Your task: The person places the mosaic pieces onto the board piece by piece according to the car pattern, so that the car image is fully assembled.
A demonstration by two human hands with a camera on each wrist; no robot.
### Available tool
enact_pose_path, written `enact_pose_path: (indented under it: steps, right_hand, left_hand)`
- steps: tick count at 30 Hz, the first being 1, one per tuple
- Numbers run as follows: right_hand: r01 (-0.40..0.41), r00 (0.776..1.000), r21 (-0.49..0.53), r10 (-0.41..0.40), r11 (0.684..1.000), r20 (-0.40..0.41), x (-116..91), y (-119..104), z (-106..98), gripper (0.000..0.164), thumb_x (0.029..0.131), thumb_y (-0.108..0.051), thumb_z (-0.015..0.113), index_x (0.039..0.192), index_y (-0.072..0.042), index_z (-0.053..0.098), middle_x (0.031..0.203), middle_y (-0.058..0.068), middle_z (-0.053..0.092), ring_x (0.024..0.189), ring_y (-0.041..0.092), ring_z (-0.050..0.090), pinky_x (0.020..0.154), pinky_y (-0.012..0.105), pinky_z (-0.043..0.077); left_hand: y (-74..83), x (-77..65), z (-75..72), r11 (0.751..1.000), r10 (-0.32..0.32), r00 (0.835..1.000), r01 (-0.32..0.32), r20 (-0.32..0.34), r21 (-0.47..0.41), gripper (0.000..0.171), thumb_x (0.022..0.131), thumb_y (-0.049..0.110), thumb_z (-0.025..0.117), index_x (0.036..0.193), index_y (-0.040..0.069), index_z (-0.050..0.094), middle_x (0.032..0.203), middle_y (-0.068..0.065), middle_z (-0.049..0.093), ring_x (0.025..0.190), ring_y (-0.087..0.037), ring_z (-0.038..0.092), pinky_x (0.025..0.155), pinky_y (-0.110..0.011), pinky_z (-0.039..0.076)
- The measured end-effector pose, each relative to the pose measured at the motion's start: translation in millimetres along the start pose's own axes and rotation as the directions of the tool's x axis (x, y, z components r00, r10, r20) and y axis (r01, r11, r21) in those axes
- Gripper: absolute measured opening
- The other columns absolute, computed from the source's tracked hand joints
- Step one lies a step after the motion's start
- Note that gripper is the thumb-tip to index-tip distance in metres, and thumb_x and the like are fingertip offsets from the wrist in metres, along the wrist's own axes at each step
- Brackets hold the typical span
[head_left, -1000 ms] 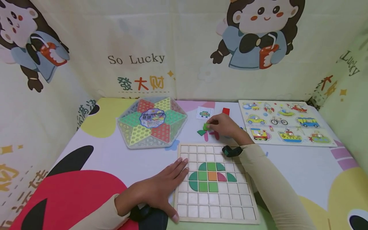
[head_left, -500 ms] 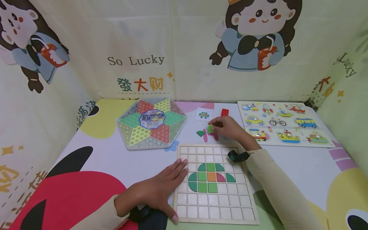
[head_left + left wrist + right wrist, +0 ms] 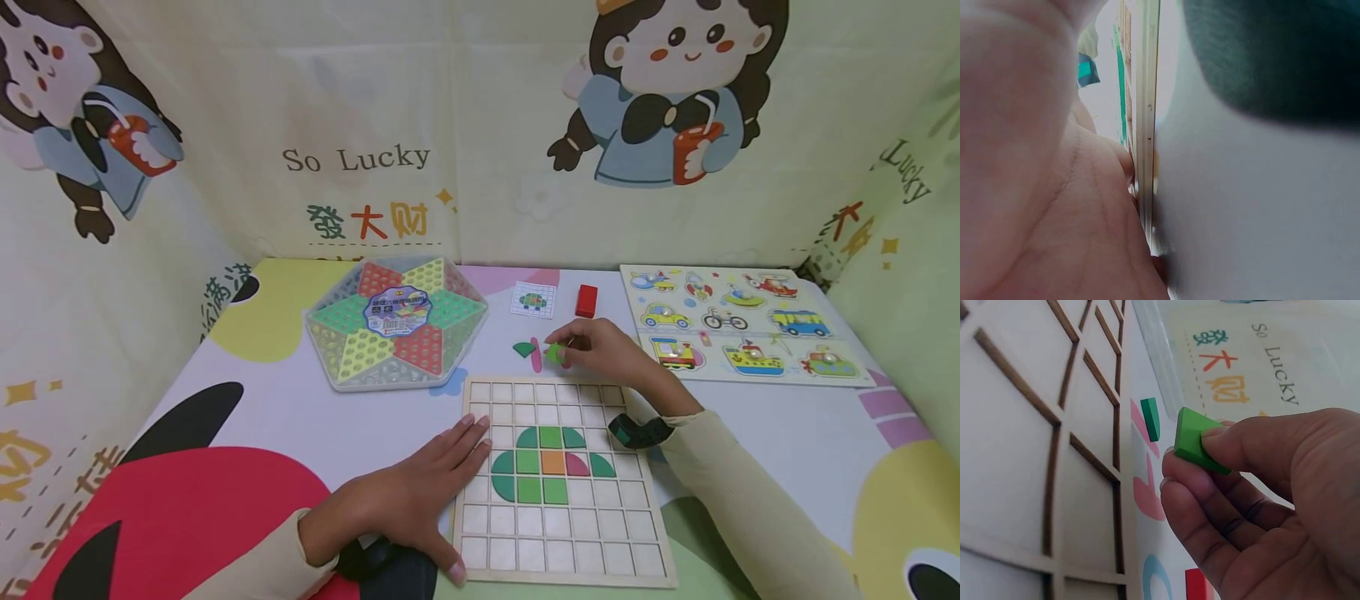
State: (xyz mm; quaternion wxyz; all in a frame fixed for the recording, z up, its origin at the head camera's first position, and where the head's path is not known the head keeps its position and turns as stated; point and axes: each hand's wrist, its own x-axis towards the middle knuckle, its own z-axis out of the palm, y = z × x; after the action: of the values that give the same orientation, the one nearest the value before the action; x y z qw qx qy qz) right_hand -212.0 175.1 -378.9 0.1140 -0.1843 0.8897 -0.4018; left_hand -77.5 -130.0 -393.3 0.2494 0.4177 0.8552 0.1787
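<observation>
My right hand (image 3: 596, 348) pinches a light green square tile (image 3: 1194, 439) between thumb and fingers, just beyond the far edge of a wooden grid board (image 3: 540, 542). My left hand (image 3: 423, 483) lies with straight fingers along the board's left edge, fingertips on its frame and thumb near the lower corner. In the board's cells sit dark green quarter-round tiles (image 3: 503, 487), light green square tiles (image 3: 529, 489), an orange square tile (image 3: 552, 462) and a pink-red quarter-round tile (image 3: 576, 464). A loose dark green quarter-round tile (image 3: 523, 350) lies left of my right hand.
A small pattern card (image 3: 533, 300) and a red block (image 3: 587, 301) lie behind my right hand. At the back left is a hexagonal star-patterned game box (image 3: 397, 367). A vehicle picture puzzle board (image 3: 750, 333) lies at the right. A printed curtain (image 3: 495, 217) encloses the table.
My right hand has moved a little right and toward me, carrying the green square tile, now tilted in the fingers. The red block shows more fully. My left hand stays put.
</observation>
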Motion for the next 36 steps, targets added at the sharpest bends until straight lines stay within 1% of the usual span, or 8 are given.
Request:
enact_pose_path:
  steps: [3, 5, 10, 13, 16, 25, 32, 36]
  right_hand:
    - [0.021, 1.000, -0.001, -0.021, 1.000, 0.020, -6, 2, 0, 0.022, 0.090, -0.002, 0.066, 0.110, -0.006, 0.073, 0.103, 0.005, 0.068, 0.084, 0.023, 0.055, 0.072, 0.028, 0.048]
    - [0.042, 0.999, 0.001, -0.042, 0.999, 0.028, -11, 2, 0, 0.021, 0.090, -0.002, 0.066, 0.110, -0.006, 0.073, 0.107, 0.006, 0.068, 0.090, 0.023, 0.058, 0.075, 0.027, 0.049]
    - [0.068, 0.997, 0.068, -0.070, 0.995, 0.037, -25, -2, -6, 0.023, 0.091, -0.001, 0.066, 0.113, -0.004, 0.071, 0.114, 0.008, 0.068, 0.102, 0.025, 0.061, 0.080, 0.024, 0.052]
    - [0.082, 0.995, 0.106, -0.088, 0.991, 0.056, -33, -7, -9, 0.023, 0.091, -0.001, 0.067, 0.114, -0.003, 0.070, 0.111, 0.008, 0.068, 0.096, 0.024, 0.062, 0.079, 0.025, 0.053]
    - [0.098, 0.991, 0.094, -0.106, 0.991, 0.080, -42, -10, -11, 0.022, 0.091, -0.002, 0.066, 0.113, -0.002, 0.069, 0.107, 0.004, 0.068, 0.092, 0.021, 0.062, 0.079, 0.024, 0.053]
    - [0.093, 0.986, 0.116, -0.108, 0.989, 0.126, -65, -11, -5, 0.020, 0.091, -0.001, 0.067, 0.111, -0.005, 0.069, 0.106, 0.004, 0.066, 0.092, 0.021, 0.061, 0.079, 0.024, 0.053]
    - [0.091, 0.967, 0.166, -0.127, 0.982, 0.221, -83, -12, 3, 0.018, 0.091, -0.003, 0.066, 0.109, -0.007, 0.068, 0.100, 0.002, 0.065, 0.089, 0.021, 0.060, 0.078, 0.026, 0.052]
    - [0.089, 0.957, 0.158, -0.128, 0.983, 0.261, -91, -15, 7, 0.017, 0.091, -0.004, 0.068, 0.106, -0.011, 0.069, 0.101, -0.001, 0.066, 0.089, 0.018, 0.061, 0.078, 0.026, 0.053]
  left_hand:
    - [-0.1, -0.4, 0.3, 1.000, -0.003, 1.000, 0.003, -0.001, -0.001, 0.129, 0.065, 0.075, 0.070, 0.158, 0.015, 0.003, 0.162, 0.001, -0.014, 0.146, -0.022, -0.015, 0.115, -0.052, 0.011]
    - [-0.1, -0.5, 0.3, 1.000, -0.004, 1.000, 0.004, -0.002, -0.002, 0.129, 0.065, 0.075, 0.070, 0.158, 0.015, 0.003, 0.162, 0.001, -0.014, 0.146, -0.022, -0.015, 0.115, -0.052, 0.012]
    - [0.6, -0.3, 0.0, 1.000, -0.003, 1.000, 0.003, -0.003, 0.000, 0.128, 0.066, 0.074, 0.070, 0.158, 0.014, 0.004, 0.162, 0.000, -0.013, 0.146, -0.022, -0.014, 0.115, -0.051, 0.012]
    - [1.0, 0.0, -0.3, 1.000, -0.005, 1.000, 0.005, -0.003, 0.004, 0.128, 0.066, 0.075, 0.070, 0.158, 0.015, 0.004, 0.162, 0.001, -0.013, 0.146, -0.022, -0.015, 0.115, -0.051, 0.012]
    - [0.9, 0.2, -0.5, 1.000, -0.004, 1.000, 0.004, -0.001, 0.006, 0.128, 0.066, 0.076, 0.069, 0.158, 0.015, 0.003, 0.162, 0.001, -0.014, 0.146, -0.021, -0.015, 0.115, -0.051, 0.012]
    - [-0.1, 0.2, -0.8, 1.000, -0.004, 1.000, 0.004, 0.002, -0.009, 0.129, 0.065, 0.076, 0.069, 0.158, 0.016, 0.003, 0.162, 0.002, -0.014, 0.146, -0.020, -0.015, 0.115, -0.051, 0.011]
    - [-1.7, 1.0, -1.1, 1.000, -0.008, 1.000, 0.008, 0.004, -0.013, 0.129, 0.065, 0.076, 0.069, 0.158, 0.016, 0.002, 0.162, 0.002, -0.015, 0.145, -0.019, -0.017, 0.115, -0.052, 0.011]
    - [-2.3, 1.4, -0.4, 1.000, -0.013, 1.000, 0.013, 0.005, -0.016, 0.130, 0.064, 0.076, 0.069, 0.158, 0.017, 0.002, 0.161, 0.003, -0.015, 0.145, -0.019, -0.018, 0.115, -0.052, 0.011]
